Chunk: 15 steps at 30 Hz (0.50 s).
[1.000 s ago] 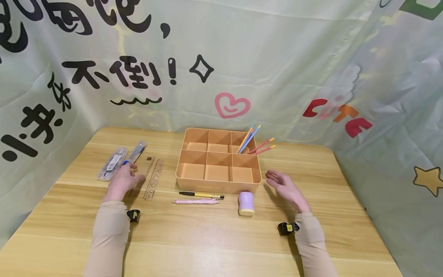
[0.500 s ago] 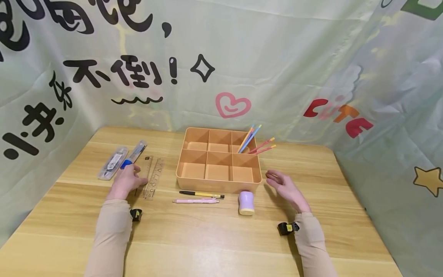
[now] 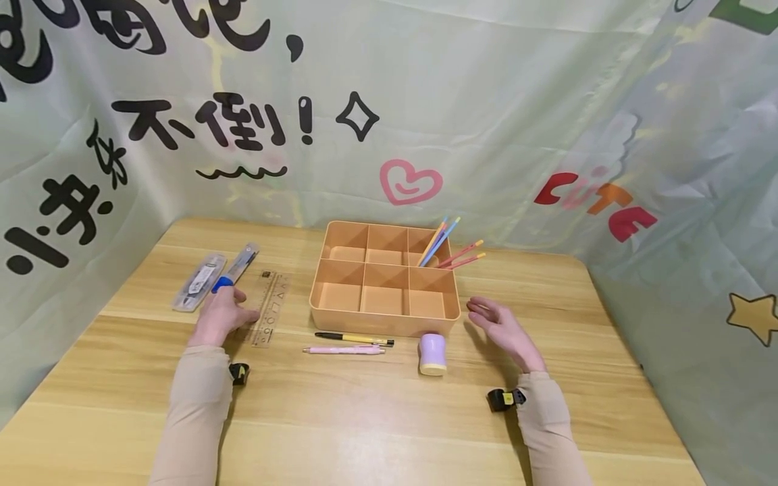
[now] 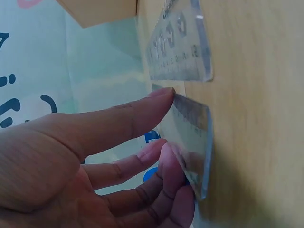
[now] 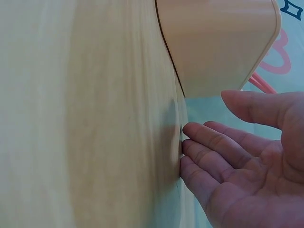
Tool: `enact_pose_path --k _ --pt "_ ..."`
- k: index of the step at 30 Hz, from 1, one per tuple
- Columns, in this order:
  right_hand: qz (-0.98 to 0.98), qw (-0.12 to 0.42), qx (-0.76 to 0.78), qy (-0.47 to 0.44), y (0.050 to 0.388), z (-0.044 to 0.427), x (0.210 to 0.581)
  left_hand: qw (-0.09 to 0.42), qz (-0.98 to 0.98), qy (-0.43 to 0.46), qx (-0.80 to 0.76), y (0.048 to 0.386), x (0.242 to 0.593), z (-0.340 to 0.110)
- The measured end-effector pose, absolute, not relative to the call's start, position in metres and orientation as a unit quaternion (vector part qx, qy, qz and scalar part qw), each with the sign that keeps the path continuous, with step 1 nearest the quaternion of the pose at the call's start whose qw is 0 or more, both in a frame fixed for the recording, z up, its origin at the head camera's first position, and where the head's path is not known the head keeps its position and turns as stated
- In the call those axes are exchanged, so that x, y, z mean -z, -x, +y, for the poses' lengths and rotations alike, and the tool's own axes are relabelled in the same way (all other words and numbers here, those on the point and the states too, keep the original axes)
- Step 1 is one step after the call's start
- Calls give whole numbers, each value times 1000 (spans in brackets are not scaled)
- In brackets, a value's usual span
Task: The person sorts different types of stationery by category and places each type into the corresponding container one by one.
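Note:
My left hand is at the left of the table, thumb and fingertips pinching the long edges of a clear ruler. Most of that ruler is hidden by the hand in the head view. Right beside it lies a clear stencil ruler with cut-out shapes, apart from the fingers in the left wrist view. My right hand rests at the right of the orange divided box, fingers relaxed and holding nothing. In the right wrist view its fingertips are at the tabletop, with the box wall beyond the thumb.
Behind the left hand lie a clear plastic case and a blue-ended clear pack. Several pencils stand in the box's back right compartment. In front are a yellow-black pen, a pink pen and a purple-and-cream container.
My left hand has shifted slightly right and nearer, uncovering the blue end of the pack. The ruler in it has come closer to the stencil ruler. My right hand stays put.

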State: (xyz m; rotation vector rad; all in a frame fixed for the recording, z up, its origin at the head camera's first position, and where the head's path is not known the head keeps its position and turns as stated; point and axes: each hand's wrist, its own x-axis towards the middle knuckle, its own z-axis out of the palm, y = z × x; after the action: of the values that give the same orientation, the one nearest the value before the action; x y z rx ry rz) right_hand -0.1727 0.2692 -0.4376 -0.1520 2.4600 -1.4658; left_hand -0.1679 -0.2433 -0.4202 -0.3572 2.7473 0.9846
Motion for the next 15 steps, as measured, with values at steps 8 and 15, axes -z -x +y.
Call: enact_pose_path --k 8,15 --pt "850 136 507 49 172 268 437 76 935 112 -328 167 423 -248" --pt "850 136 506 50 173 269 437 76 937 98 -327 166 419 -253"
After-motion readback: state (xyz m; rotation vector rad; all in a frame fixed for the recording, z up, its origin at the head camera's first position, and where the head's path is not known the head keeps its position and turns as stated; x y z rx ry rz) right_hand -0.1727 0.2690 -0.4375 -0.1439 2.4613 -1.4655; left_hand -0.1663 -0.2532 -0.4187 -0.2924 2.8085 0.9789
